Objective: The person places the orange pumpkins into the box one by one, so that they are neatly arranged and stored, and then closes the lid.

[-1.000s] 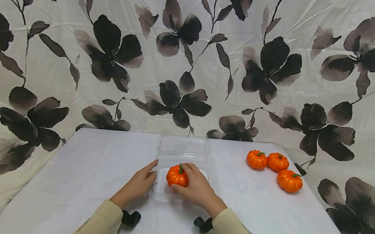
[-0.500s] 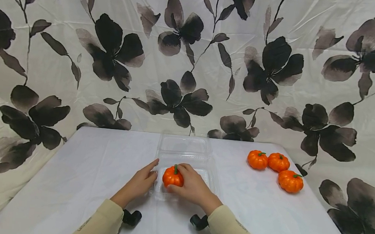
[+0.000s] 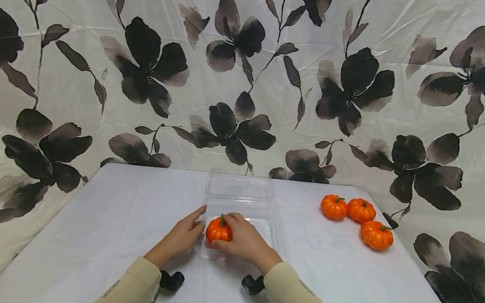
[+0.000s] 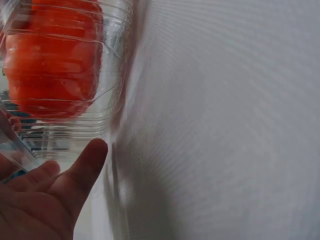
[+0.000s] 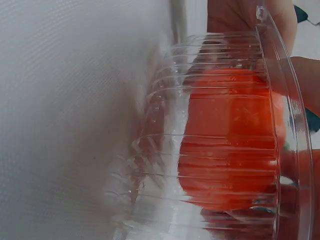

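A small orange toy pumpkin (image 3: 219, 231) with a green stem is in my right hand (image 3: 247, 238), thumb and fingers curled round its right side. It sits within the base of a clear plastic clamshell box (image 3: 276, 234), near the left wall. My left hand (image 3: 181, 235) rests at the box's left side, fingers fairly straight. In the left wrist view, a fingertip of that hand (image 4: 55, 200) lies by the ribbed wall, and the pumpkin (image 4: 55, 65) shows through the plastic. The right wrist view also shows the pumpkin (image 5: 227, 145) through the clear side.
The box's hinged lid (image 3: 239, 188) lies opened back, away from me. Three more orange toy pumpkins (image 3: 361, 210) stand together at the table's right edge. A white cloth covers the table (image 3: 134, 200); behind hangs a floral curtain (image 3: 289, 117).
My right hand has moved left with the pumpkin, from the middle of the box toward its left wall. The left hand has stayed at the box's side.
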Demonstrator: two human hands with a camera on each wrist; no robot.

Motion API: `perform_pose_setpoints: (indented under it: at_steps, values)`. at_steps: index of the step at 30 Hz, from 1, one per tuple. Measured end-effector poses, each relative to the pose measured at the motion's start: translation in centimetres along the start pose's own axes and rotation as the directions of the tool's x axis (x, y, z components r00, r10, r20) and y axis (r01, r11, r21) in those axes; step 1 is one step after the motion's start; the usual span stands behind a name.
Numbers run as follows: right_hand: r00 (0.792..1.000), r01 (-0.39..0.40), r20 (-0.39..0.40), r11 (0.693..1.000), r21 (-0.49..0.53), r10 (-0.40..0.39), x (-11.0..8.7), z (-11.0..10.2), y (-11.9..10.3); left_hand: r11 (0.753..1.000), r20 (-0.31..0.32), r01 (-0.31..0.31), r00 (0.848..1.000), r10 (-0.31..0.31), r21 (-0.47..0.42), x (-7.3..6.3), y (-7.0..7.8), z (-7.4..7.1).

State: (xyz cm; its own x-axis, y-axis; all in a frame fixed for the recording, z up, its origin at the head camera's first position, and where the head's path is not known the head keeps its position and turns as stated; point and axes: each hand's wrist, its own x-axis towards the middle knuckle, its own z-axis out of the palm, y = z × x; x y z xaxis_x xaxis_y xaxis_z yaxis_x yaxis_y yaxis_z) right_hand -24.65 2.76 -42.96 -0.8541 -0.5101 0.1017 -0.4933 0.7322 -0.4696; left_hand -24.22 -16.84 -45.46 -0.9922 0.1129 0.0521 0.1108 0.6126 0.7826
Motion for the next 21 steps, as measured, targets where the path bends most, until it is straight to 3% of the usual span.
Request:
perform_pose_setpoints:
  at_steps: [21]
  values:
    - [0.998, -0.028, 0.065, 0.999, 0.025, 0.027, 0.8, 0.01, -0.13, 1.0, 0.014, -0.003, 1.0, 0.003, 0.004, -0.21, 0.22, -0.13]
